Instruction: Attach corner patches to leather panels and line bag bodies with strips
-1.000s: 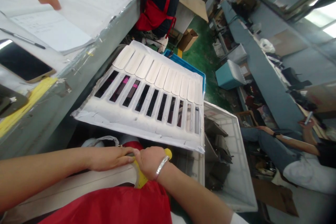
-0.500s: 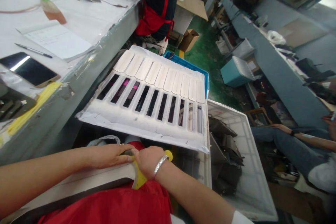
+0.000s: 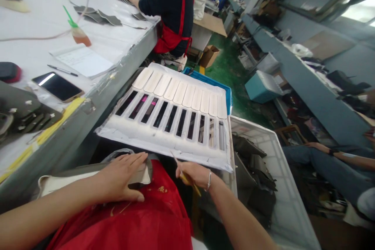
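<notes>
My left hand (image 3: 125, 177) rests with its fingers stretched out over a folded grey piece with a pale cream underside (image 3: 145, 174), on my lap. Its thumb is spread towards the red apron (image 3: 155, 218). To the right, and apart from that piece, my right hand (image 3: 195, 174) is closed around a yellow-handled tool (image 3: 190, 183). A thin pointed tip sticks out of the fist towards the board; the exact kind of tool is unclear. Just beyond both hands lies a white slotted board (image 3: 164, 140) carrying a row of pale rounded strips (image 3: 181, 93).
On the left table (image 3: 99, 43) are a phone (image 3: 58, 86), a pen (image 3: 62, 70), a notepad (image 3: 83, 60), a glue bottle (image 3: 80, 36) and grey pieces. A white crate (image 3: 281, 187) with dark pieces stands right. Another person (image 3: 172, 4) works ahead; a seated person's leg (image 3: 310, 164) is at right.
My hands have moved apart; the right has gone right with the yellow-handled tool, away from the grey piece. The left has opened flat on the piece. The view has tilted up.
</notes>
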A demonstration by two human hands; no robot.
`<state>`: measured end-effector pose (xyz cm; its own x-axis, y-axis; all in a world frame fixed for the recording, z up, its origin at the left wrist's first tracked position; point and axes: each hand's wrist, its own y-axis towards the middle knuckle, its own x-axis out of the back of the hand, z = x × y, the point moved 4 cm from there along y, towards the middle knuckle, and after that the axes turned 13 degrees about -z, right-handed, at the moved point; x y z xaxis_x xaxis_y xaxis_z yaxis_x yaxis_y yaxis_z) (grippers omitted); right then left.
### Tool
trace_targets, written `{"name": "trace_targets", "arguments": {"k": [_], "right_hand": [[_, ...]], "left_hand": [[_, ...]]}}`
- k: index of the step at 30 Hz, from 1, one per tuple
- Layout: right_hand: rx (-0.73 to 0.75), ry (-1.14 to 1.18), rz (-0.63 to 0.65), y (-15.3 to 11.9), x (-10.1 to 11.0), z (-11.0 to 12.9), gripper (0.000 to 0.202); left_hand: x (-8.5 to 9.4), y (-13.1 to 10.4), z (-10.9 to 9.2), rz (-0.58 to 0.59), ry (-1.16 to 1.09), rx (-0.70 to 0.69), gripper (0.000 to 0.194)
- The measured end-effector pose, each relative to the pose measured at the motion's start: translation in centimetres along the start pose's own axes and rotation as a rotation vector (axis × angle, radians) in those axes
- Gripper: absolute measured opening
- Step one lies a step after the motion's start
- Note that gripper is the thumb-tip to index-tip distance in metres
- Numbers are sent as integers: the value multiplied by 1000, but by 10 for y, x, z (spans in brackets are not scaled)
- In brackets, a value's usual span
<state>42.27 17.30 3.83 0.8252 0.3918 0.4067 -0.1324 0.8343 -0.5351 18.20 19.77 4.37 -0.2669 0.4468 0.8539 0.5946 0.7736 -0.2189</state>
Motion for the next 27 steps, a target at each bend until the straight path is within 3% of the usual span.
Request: {"name": "trace_targets", "arguments": {"k": [2, 6, 12, 15, 21, 24, 27], "right_hand": [[-14, 187, 129, -13, -20, -8, 66], [-85, 536, 440, -23, -58, -18, 75], [65, 194, 285, -1, -63, -8, 46], [113, 44, 329, 6, -65, 6, 34], [-23, 130, 402, 7, -72, 16, 32], [-59, 122, 331, 6, -76, 16, 35], [37, -46, 206, 8, -77, 18, 36]], "left_hand": [[-5, -2, -8, -34, 95, 13, 107], [-11, 0, -14, -105, 161, 21, 92], [-12, -6, -11, -233, 128, -72, 83], [-14, -8, -6, -239, 99, -112, 88], [-12, -9, 4, -162, 55, -193, 90], [-10, -10, 6, -94, 81, -193, 98], [-10, -9, 9, -39, 89, -171, 103]]}}
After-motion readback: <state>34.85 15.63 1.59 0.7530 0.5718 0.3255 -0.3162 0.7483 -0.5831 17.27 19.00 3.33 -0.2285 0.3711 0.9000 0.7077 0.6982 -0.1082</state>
